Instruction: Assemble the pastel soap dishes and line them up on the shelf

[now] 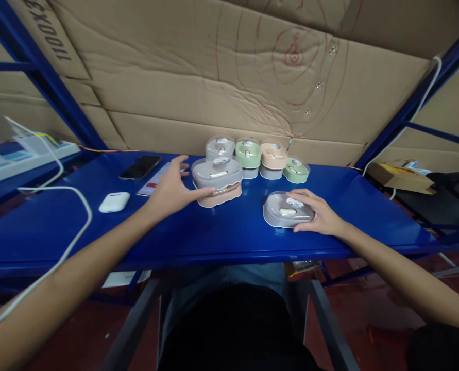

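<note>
At the right front of the blue table, my right hand (319,212) grips a grey soap box (278,210) with a clear lid and a white sticker, which rests on the tabletop. My left hand (174,188) is open beside a stack of two soap boxes, its fingers spread and its thumb at the stack's front left edge. A grey soap box (219,173) is on top there, over a pink soap box (219,197). Behind stand another grey box (218,148), a green box (248,150), a peach box (274,154) and a smaller-looking green box (296,170).
On the left of the blue table (214,237) lie a black phone (140,167), a printed card (152,181) and a white earbud case (114,202). A white cable (83,198) loops over my left forearm. A cardboard wall (167,77) closes the back; an open carton (401,176) stands right.
</note>
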Available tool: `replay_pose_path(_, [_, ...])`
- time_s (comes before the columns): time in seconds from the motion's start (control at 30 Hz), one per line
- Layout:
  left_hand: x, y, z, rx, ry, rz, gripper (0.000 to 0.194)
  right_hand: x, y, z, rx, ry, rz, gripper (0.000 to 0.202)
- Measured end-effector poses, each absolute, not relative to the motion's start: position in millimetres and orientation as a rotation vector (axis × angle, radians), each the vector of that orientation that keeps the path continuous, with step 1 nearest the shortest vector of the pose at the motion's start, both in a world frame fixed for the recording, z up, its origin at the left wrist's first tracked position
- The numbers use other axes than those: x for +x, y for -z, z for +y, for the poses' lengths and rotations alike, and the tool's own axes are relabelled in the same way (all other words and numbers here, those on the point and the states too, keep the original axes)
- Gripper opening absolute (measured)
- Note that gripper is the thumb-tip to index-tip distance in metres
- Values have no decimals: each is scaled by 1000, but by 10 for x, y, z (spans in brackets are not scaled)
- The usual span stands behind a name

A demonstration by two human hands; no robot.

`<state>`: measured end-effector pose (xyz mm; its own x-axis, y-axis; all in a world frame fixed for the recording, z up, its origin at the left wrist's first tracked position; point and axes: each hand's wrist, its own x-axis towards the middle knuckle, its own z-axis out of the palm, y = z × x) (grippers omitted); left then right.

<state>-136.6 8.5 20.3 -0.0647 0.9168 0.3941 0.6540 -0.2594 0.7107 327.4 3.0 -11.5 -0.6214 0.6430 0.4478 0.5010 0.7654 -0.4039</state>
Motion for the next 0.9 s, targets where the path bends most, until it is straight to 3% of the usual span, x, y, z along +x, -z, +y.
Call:
replay_pose_path(0.37, [-1234,-106,74,1792,-1164,1640,120,3230,158,55,-872,-254,-2331,119])
replay_pose_path(0.63, [-1134,-105,-275,2304,-1538,1715,113,2923,158,199,-866,-375,-2410,144])
replay_pose_path(0.77, [-998,-103,-469,2716,-1574,1444,99,2727,161,281,-828,-465,-2441,156])
replay_pose_path(0.9, [-822,-62,-496,3029,-1249,1037,77,2525,153,327,-772,-553,-2498,159])
